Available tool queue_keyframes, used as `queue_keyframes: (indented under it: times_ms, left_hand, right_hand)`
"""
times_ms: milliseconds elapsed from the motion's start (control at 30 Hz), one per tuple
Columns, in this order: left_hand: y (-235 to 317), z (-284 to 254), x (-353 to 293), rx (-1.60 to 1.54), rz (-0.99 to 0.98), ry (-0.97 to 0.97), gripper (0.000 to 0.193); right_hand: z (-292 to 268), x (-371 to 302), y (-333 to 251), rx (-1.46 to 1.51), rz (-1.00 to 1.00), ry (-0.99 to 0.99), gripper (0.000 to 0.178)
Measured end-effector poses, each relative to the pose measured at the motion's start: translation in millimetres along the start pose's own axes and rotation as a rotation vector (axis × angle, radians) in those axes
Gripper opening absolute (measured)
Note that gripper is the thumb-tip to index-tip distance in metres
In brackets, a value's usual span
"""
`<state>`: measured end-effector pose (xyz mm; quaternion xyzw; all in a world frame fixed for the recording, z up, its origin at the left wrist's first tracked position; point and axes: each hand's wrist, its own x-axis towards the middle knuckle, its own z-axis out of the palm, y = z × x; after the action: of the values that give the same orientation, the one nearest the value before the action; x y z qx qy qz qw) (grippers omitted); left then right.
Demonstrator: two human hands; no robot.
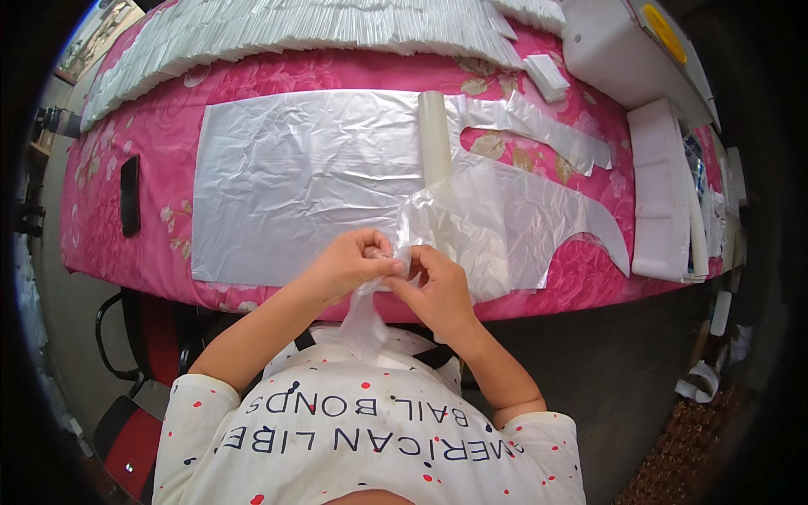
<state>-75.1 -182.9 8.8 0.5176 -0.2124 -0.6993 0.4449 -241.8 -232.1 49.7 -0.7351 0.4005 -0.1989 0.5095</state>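
A thin silvery-white plastic sheet shaped like an apron (286, 181) lies spread on the table, its cut-out straps toward the right. Across it rests a pale, smooth tube-like strip (434, 135), upright in the view. Near the table's front edge, my left hand (358, 259) pinches a crumpled piece of clear plastic film (365, 324). My right hand (439, 290) is closed on the same film, just right of the left. Part of the film hangs below my hands over my shirt; another part runs up across the tube's lower end. The fingertips partly hide the gripped spot.
Long rows of folded white plastic packets (320, 29) line the far side of the pink floral tablecloth (168, 181). A single packet (547, 77) lies before a white box (631, 59) at far right. A white foam tray (661, 194) and a dark phone (130, 195) flank the sheet.
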Motion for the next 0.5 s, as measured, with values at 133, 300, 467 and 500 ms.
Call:
queue_keyframes:
  times_ms: [133, 300, 467, 500]
  left_hand:
    - [-3, -3, 1, -0.2, 0.082, -0.025, 0.025]
    - [2, -16, -4, -0.277, 0.059, 0.038, 0.023]
    - [4, -38, -6, -0.281, 0.017, 0.063, 0.023]
    - [5, -41, -6, -0.264, -0.008, 0.07, 0.023]
  right_hand:
    - [2, 1, 18, 0.429, 0.152, 0.085, 0.013]
    - [-21, 2, 36, 0.698, 0.144, 0.121, 0.011]
    - [-140, -7, 92, 0.473, 0.136, 0.379, 0.012]
    - [-180, -9, 108, 0.428, 0.187, 0.409, 0.01]
